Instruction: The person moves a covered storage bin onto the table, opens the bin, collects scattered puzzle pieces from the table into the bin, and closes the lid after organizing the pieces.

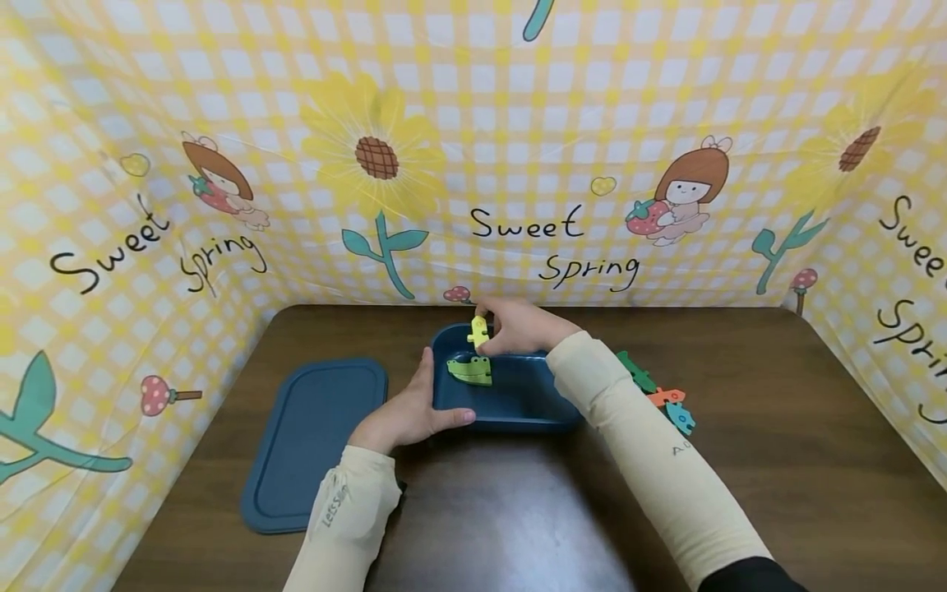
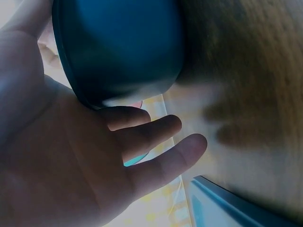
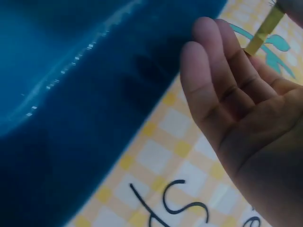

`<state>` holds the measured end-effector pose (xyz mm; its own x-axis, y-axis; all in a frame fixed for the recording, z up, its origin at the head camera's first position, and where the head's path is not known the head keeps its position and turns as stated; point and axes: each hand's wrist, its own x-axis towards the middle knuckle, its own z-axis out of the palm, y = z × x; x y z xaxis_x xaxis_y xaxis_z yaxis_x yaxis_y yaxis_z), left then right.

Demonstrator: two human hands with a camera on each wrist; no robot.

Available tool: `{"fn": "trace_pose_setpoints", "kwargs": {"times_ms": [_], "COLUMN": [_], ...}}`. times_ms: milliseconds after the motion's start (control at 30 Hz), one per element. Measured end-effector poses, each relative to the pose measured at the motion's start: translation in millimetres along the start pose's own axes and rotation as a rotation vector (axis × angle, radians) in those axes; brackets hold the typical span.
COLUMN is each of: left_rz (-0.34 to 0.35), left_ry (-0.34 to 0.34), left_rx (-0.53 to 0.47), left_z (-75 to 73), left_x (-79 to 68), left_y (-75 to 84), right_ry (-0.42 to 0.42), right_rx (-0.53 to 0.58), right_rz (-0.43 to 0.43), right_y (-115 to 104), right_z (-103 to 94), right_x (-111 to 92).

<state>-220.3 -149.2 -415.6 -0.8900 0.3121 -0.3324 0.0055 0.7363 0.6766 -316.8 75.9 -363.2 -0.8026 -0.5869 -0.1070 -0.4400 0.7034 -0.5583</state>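
Observation:
A blue rectangular box stands on the table, with a light green crocodile-head puzzle piece inside at its left. My left hand rests against the box's left end, its thumb along the front rim. In the left wrist view the fingers extend fairly straight beside the box wall. Over the far left part of the box, my right hand pinches a yellow puzzle piece between thumb and fingertips. That yellow piece shows edge-on in the right wrist view.
Right of the box, partly behind the right sleeve, lie a dark green piece, an orange piece and a light blue piece. A blue lid lies flat at left. A yellow checked cloth encloses the table's back and sides.

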Motion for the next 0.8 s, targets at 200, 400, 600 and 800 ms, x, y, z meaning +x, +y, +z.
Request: {"fn": "trace_pose_setpoints", "kwargs": {"times_ms": [200,400,600,800], "left_rz": [0.005,0.000,-0.008,-0.002], "left_ry": [0.004,0.009,0.002,0.008], "left_rx": [-0.004,-0.002,-0.005,-0.008], "left_z": [0.7,0.3,0.8,1.2], "left_x": [0.6,-0.2,-0.9,0.0], "left_y": [0.1,1.2,2.9,2.2], "right_ry": [-0.049,-0.110,-0.172,-0.160], "right_rx": [-0.045,-0.109,-0.136,-0.219], "right_rz": [0.067,0.113,0.209,0.213], "right_y": [8,15,23,26], "right_z": [10.0,19.4,28.1,38.8], "right_x": [3,5,2,3]}}
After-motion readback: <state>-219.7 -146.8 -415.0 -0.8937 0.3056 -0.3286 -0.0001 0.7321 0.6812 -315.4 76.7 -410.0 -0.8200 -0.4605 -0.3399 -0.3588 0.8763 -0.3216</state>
